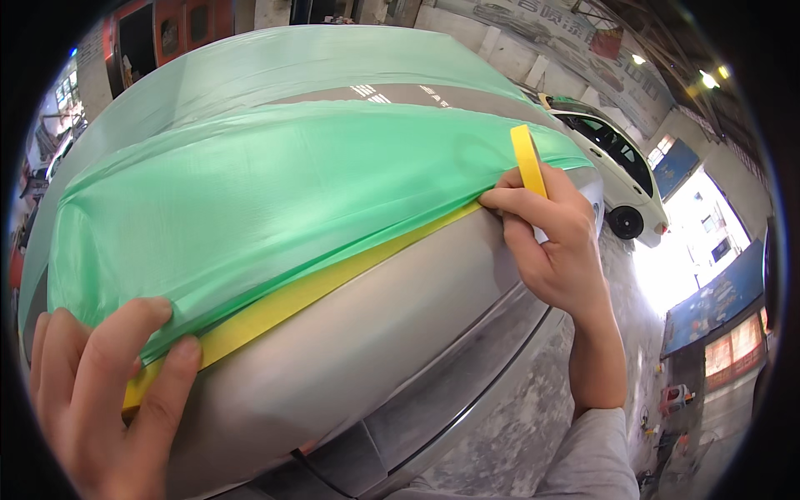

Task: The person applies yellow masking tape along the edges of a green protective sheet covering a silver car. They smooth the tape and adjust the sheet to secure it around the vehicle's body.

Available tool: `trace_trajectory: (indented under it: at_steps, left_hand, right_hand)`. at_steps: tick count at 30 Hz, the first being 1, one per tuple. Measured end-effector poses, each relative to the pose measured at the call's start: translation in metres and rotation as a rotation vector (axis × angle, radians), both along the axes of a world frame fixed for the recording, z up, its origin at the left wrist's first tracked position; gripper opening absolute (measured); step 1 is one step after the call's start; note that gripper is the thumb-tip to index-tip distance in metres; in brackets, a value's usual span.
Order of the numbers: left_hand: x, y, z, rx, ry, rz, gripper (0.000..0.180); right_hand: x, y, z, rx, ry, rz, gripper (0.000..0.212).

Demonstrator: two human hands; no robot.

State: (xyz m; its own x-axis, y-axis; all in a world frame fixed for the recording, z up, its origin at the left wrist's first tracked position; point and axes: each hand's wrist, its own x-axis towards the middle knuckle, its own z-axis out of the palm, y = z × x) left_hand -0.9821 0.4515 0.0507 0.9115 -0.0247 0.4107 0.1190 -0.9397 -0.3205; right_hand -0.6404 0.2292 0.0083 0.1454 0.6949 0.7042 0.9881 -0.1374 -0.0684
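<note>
I grasp tape roll (526, 154) in right hand (560, 237), angled inward; left hand (104, 383) half-curled, touching film (250, 200), tape strip (333, 288), pinch unclear.

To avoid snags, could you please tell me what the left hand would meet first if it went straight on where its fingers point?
Likely the green film; the left hand may already touch it, though depth is unclear.

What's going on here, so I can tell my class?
A person works at the edge of a green plastic sheet covering part of a silver-grey car. The right hand holds a roll of yellow tape; the left hand touches the sheet's edge. Between the hands, a yellow strip runs along that edge.
</note>
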Motion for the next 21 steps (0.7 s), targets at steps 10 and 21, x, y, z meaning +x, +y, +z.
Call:
trace_trajectory:
  at_steps: [10, 21]
  left_hand:
    - [0.002, 0.001, 0.002, 0.0, 0.008, -0.03, 0.041]
    - [0.0, 0.008, 0.008, -0.068, -0.154, 0.074, 0.029]
  right_hand:
    - [-0.028, 0.011, 0.0, -0.036, 0.062, 0.082, 0.034]
    - [-0.051, 0.025, 0.002, -0.057, 0.001, 0.143, 0.033]
